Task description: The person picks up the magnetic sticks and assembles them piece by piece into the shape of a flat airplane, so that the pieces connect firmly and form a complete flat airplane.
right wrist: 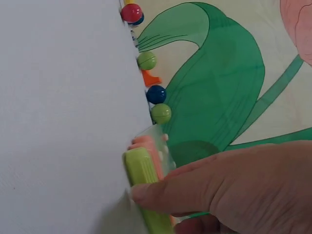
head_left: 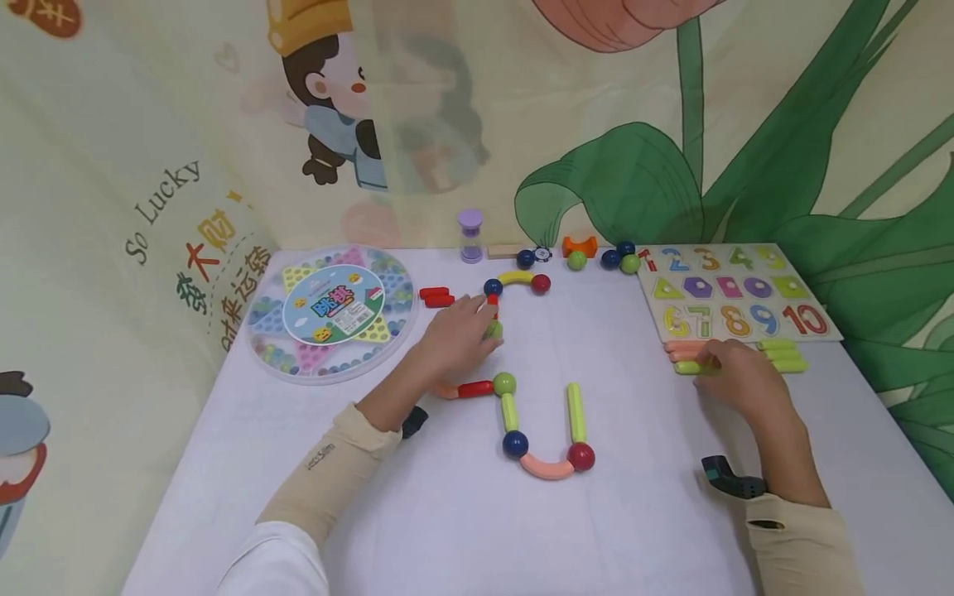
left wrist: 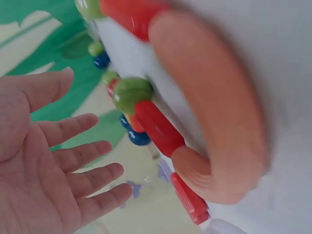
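My left hand [head_left: 462, 335] is over the upper left part of a chain of balls and sticks, its fingers spread and holding nothing in the left wrist view. Beneath it are a curved orange stick [left wrist: 219, 102], a red stick [head_left: 475, 389] and a green ball [head_left: 504, 383]. The chain runs on through a light green stick [head_left: 509, 411], blue ball [head_left: 515, 444], curved pink stick [head_left: 546, 468], red ball [head_left: 581, 456] and upright light green stick [head_left: 575, 412]. At right, my right hand [head_left: 745, 382] pinches a light green stick [right wrist: 139, 165] beside pink sticks [head_left: 681, 346].
A number puzzle board [head_left: 805, 290] lies at the back right, with more green sticks [head_left: 782, 354] before it. At left is a round Chinese checkers set [head_left: 257, 335]. Loose red sticks [head_left: 437, 296], a purple hourglass [head_left: 470, 236] and several balls [head_left: 611, 259] line the back.
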Motion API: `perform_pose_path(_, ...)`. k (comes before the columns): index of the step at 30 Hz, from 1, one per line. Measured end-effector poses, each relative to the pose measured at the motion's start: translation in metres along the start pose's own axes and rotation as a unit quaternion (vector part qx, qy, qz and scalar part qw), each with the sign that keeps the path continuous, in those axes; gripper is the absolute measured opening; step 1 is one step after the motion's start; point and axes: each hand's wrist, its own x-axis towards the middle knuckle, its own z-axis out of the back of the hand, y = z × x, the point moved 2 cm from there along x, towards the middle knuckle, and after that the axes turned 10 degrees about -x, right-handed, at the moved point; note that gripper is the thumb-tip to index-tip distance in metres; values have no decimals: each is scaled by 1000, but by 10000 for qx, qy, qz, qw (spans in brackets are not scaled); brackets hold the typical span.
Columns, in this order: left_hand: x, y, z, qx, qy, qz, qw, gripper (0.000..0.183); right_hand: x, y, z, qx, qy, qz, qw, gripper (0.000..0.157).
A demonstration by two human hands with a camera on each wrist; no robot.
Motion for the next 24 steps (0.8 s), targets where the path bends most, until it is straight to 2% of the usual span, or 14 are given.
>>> perform_pose_path(4,28,7,-1,-51,45,286,9996,64,3,2,-3,-234,-256,51,9994,31)
perform_pose_path(7,44,9,-2,-107,227,553,9982,70,3,7,0,-339,-211,104,9991,30)
perform_pose_path(11,57,12,-1,-155,516,719,9960,76,4,20,2,-209,466,371,9980,23)
perform_pose_path(14,62,15,-2,-200,729,799,9939,77,7,39,-1,-4,1032,698,9922,20)
perform_pose_path(16,65,18,-2,-251,859,868,9922,77,12,55,-6,164,1252,844,9884,18)
perform_pose_path(19,67,21,-2,-355,989,924,9902,77,24,80,-15,449,1538,787,9839,19)
perform_pose_path(24,68,22,-1,-432,1011,918,9897,77,57,114,-26,778,2014,438,9754,25)
